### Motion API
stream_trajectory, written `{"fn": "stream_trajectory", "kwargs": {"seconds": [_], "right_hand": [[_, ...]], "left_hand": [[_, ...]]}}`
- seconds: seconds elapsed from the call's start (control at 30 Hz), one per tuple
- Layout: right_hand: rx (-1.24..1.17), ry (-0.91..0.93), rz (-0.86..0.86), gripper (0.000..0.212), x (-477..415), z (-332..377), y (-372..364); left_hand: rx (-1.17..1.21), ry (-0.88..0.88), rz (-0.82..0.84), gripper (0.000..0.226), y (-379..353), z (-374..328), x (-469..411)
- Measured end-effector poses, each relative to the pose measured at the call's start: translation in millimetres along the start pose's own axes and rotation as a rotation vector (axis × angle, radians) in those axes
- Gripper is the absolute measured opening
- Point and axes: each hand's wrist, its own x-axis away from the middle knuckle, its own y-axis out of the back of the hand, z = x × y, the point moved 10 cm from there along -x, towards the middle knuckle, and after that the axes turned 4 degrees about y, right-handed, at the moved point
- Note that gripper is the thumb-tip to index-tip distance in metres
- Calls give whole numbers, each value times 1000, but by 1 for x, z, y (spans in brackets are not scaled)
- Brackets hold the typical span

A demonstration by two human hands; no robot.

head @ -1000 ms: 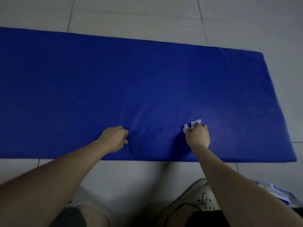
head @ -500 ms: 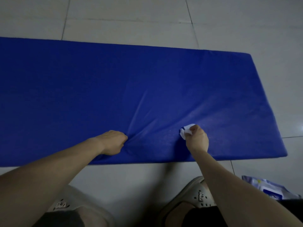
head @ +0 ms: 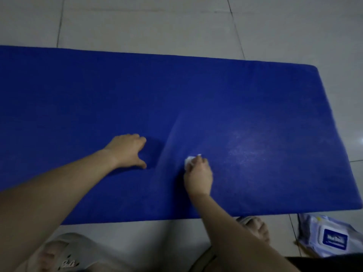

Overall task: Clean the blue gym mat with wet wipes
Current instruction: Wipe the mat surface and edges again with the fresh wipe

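Head view: the mat lies flat on the tiled floor in front of you, stretching from the left edge of the picture almost to the right. Your left hand rests on the mat near its middle, thumb spread and fingers bent down onto the cover; whether it pinches the fabric or only presses cannot be told. A long crease runs up the cover between your hands. Your right hand is on the mat just right of that crease, fingers curled round a bunched white wipe held against the surface. A wipe pack lies on the floor by the mat's near right corner. Your slippers show at the bottom.
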Motion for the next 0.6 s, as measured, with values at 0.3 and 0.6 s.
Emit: {"fn": "stream_trajectory", "kwargs": {"seconds": [0.3,0.6], "right_hand": [[104,348,-29,30,-14,27,9],[34,-296,-248,30,-50,-98,83]], "left_hand": [[27,148,284,129,-31,18,-18],[61,194,334,126,-26,14,-19]]}}
